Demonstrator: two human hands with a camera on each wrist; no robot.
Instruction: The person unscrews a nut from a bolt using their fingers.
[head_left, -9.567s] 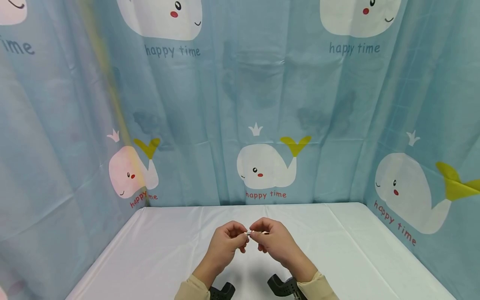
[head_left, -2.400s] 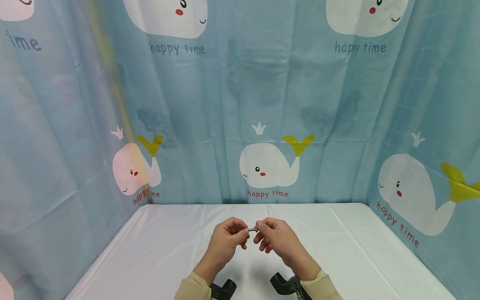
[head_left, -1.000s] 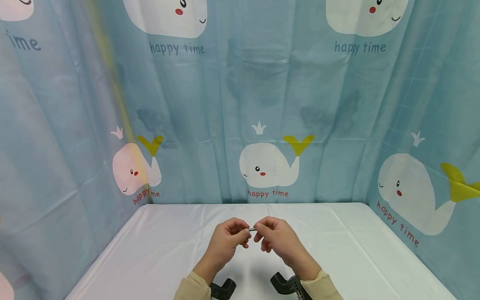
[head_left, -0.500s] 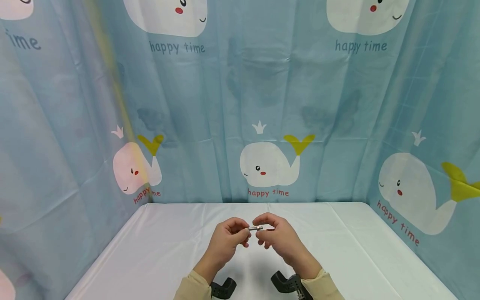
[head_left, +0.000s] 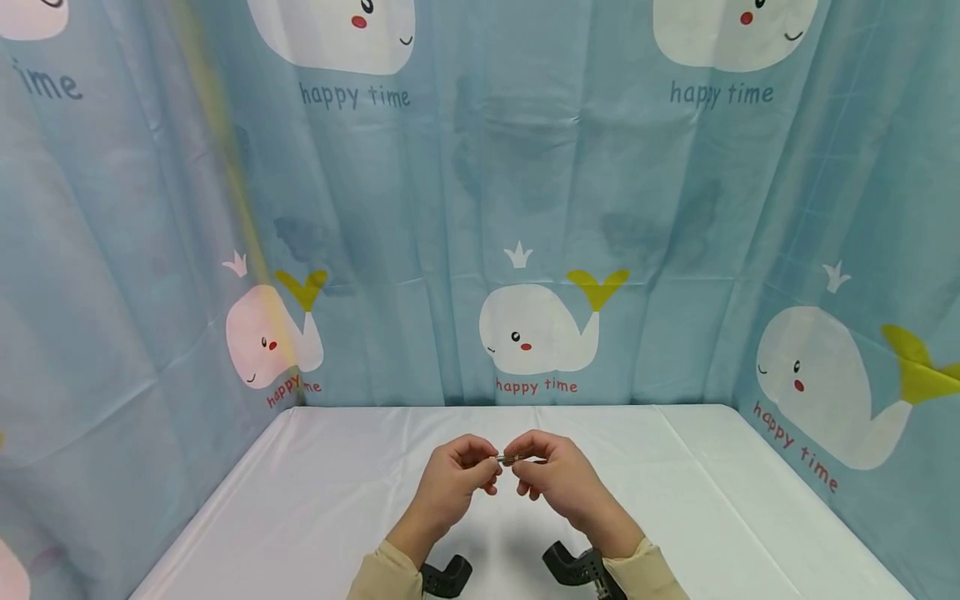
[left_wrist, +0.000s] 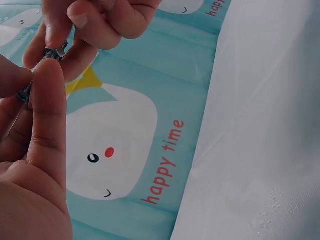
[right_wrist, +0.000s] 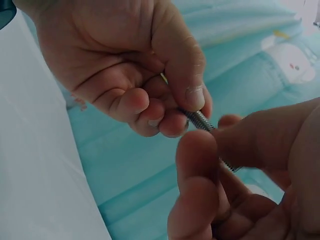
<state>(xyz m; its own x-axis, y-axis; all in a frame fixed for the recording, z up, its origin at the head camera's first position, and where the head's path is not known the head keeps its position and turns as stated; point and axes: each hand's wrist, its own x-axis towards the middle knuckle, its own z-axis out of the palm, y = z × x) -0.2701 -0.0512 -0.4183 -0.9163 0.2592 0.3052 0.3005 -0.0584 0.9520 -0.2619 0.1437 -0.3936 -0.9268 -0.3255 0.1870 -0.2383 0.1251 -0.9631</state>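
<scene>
A small silvery threaded bolt (right_wrist: 200,120) is held between the two hands, just above the white table. My left hand (head_left: 452,475) pinches one end of it between thumb and fingers. Near the other end, my right hand (head_left: 555,471) has its thumb and index finger on what looks like a hex nut (left_wrist: 61,49). Bare thread shows in the gap between the hands in the right wrist view. The fingertips cover much of the metal, and part of it sticks out beyond the left fingers (left_wrist: 47,100) in the left wrist view.
A white cloth-covered table (head_left: 322,500) lies under both hands. Light blue curtains (head_left: 405,333) printed with whales hang behind it and along both sides. Black wrist mounts (head_left: 447,577) sit by the beige sleeves (head_left: 386,575).
Half a second ago the right fingers were spread around the bolt's end, leaving it in view. Now they have come together on it. The left hand stays in place.
</scene>
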